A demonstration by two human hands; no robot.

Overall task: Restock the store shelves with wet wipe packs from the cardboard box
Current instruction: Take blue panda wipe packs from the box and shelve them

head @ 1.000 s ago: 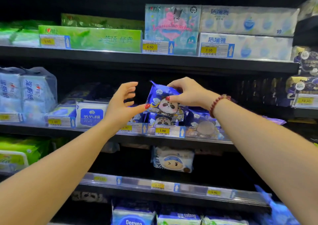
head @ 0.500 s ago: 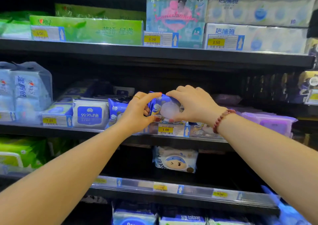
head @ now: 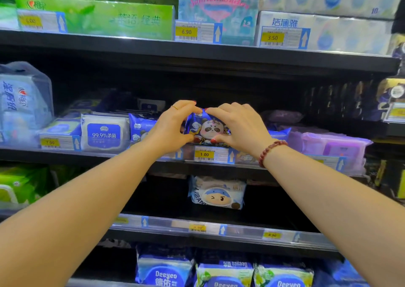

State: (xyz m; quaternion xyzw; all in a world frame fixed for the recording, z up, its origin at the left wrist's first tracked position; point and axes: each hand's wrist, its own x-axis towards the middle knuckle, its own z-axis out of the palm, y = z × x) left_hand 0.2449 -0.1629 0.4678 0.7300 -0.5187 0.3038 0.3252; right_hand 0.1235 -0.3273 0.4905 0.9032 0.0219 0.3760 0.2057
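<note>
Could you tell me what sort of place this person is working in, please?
Most likely a shop's tissue and wipes aisle: tiered dark shelves carry yellow price tags on their front edges, with packaged wet wipes in rows.

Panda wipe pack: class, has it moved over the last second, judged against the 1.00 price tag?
Yes. The panda wipe pack has come down and now sits just above the 1.00 price tag.

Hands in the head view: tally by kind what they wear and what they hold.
Gold ring, on left hand: 1
Red bead bracelet, wrist of right hand: 1
Panda wet wipe pack, held by both hands: 1
Total: 3
</note>
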